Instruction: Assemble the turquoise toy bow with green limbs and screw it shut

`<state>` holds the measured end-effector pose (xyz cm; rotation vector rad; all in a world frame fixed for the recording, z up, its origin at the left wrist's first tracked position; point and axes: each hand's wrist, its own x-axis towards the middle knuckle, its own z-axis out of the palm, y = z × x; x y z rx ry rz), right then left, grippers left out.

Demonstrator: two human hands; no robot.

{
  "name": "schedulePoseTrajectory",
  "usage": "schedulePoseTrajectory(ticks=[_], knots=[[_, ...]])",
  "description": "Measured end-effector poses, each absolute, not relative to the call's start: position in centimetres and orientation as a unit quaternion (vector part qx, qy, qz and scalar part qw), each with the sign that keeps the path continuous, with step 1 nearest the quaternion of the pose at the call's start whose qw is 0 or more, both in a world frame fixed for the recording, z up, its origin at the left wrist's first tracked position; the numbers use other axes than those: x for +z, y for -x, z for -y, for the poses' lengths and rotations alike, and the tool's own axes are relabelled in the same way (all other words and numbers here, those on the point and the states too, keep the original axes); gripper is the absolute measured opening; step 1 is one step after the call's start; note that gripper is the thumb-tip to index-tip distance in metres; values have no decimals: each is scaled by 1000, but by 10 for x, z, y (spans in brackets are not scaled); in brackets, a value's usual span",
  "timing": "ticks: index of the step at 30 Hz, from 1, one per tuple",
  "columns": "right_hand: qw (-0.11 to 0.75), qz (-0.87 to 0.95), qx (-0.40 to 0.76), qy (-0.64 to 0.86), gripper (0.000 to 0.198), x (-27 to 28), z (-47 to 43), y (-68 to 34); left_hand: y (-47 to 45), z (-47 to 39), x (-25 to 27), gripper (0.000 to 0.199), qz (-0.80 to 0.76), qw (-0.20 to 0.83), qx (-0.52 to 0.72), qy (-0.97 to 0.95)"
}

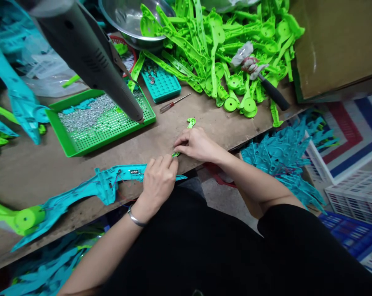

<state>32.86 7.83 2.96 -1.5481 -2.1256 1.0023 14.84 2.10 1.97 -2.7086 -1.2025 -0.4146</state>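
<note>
Head view: the right hand (196, 144), fingertips bunched at frame centre, meets a small green plastic piece (175, 154), pinch unclear; the left hand (160, 176) curls over the ribbed turquoise plastic shell (107, 187), lower left, grip hidden; bare brown desk (136, 148) opens above, front edge below
</note>
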Motion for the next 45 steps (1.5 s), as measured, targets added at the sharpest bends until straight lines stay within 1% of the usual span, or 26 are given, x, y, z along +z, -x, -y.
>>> schedulePoseTrajectory(ticks=[5, 10, 13, 18, 21, 27, 32, 35, 39, 45], knots=[[160, 748, 358, 535, 9, 29, -79, -330, -143, -16, 17, 17, 406, 44, -171, 896], [167, 745, 366, 532, 10, 30, -78, -331, -139, -11, 17, 15, 458, -16, -219, 861], [166, 744, 364, 535, 10, 31, -77, -330, -142, -11, 16, 15, 478, -17, -221, 850], [153, 743, 363, 540, 8, 31, -78, -330, -146, -13, 15, 19, 443, 32, -199, 873], [152, 744, 362, 541, 7, 29, -79, -330, -144, -13, 14, 20, 446, 31, -190, 874], [166, 749, 357, 533, 6, 28, -77, -331, -134, -13, 13, 21, 466, -27, -164, 869], [190, 734, 355, 547, 14, 31, -75, -330, -133, -15, 21, 26, 481, -89, -67, 870], [174, 735, 356, 551, 11, 33, -74, -327, -135, -15, 25, 26, 484, -112, -34, 867], [163, 736, 356, 552, 8, 31, -73, -326, -133, -14, 25, 25, 480, -103, -64, 869], [174, 751, 346, 535, 9, 29, -72, -327, -124, -14, 19, 21, 490, -92, -195, 845]])
